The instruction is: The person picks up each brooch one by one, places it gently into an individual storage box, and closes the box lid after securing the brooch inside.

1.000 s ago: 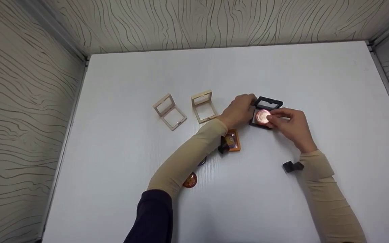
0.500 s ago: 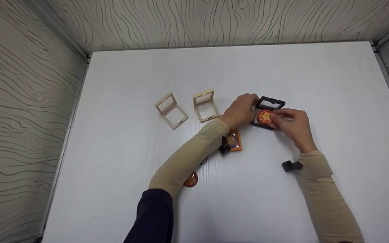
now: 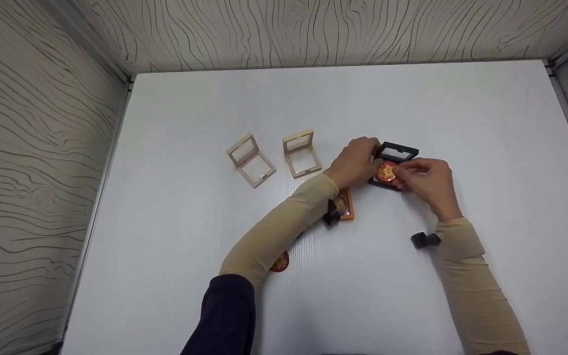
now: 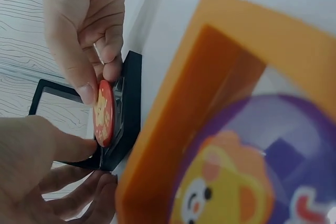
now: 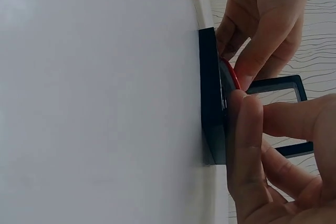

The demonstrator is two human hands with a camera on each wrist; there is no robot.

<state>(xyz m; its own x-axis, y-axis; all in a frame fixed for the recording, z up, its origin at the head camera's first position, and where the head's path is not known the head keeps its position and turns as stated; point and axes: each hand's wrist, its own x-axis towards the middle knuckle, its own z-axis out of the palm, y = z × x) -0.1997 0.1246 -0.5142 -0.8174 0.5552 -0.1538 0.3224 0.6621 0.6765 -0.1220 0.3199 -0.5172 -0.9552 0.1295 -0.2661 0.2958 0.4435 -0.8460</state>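
Observation:
A black hinged frame (image 3: 400,150) lies on the table with its lid raised. Over its base is a round red badge with a yellow star figure (image 3: 386,172), slightly tilted in the left wrist view (image 4: 103,114). The right hand (image 3: 429,185) pinches the badge's right edge between thumb and fingers. From the left, the left hand (image 3: 355,160) grips the black frame, its thumb at the badge's edge and its fingers behind the hinge side. An orange frame (image 3: 348,209) holding a purple badge with a lion lies beneath the left wrist.
Two light-coloured frames with raised lids, one pinkish (image 3: 264,178) and one cream (image 3: 307,172), stand left of the hands. Another red badge (image 3: 280,262) shows partly from under the left forearm. Patterned panels (image 3: 284,34) border the white table (image 3: 190,123).
The left thumb has moved right onto the badge's edge. The bright glare on the badge is gone, and its figure shows. The right hand keeps its pinch.

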